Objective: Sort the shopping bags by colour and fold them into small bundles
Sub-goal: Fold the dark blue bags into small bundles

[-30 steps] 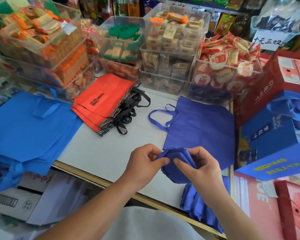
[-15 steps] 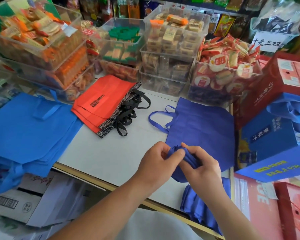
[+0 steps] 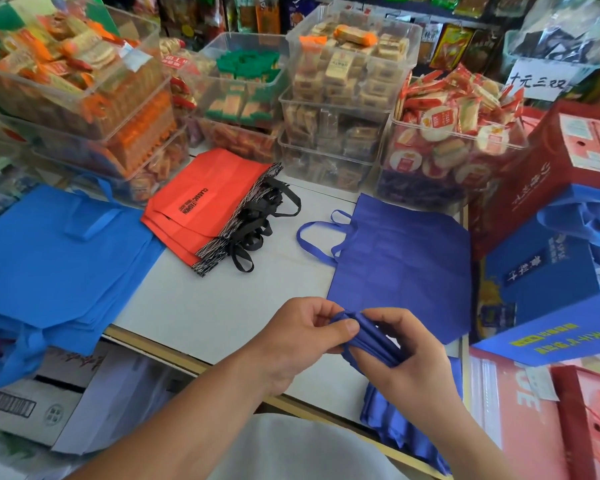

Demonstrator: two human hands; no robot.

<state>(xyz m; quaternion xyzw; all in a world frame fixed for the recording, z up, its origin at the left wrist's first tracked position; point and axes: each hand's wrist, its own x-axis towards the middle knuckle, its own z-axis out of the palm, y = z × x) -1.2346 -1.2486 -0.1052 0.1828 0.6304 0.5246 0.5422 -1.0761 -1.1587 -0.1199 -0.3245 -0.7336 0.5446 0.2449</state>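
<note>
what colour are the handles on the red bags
Black handles on the red bags, clearest in the head view.

One head-worn wide-angle camera is looking forward and down across the white table (image 3: 205, 306). It is sitting close above the left hand (image 3: 298, 337) and right hand (image 3: 413, 365), lower centre; snack bins (image 3: 333, 147) are filling the upper frame.

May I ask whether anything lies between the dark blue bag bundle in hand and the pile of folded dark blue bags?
Nothing visible: the dark blue fabric bundle, gripped by left hand and right hand, is close to that pile.
</note>
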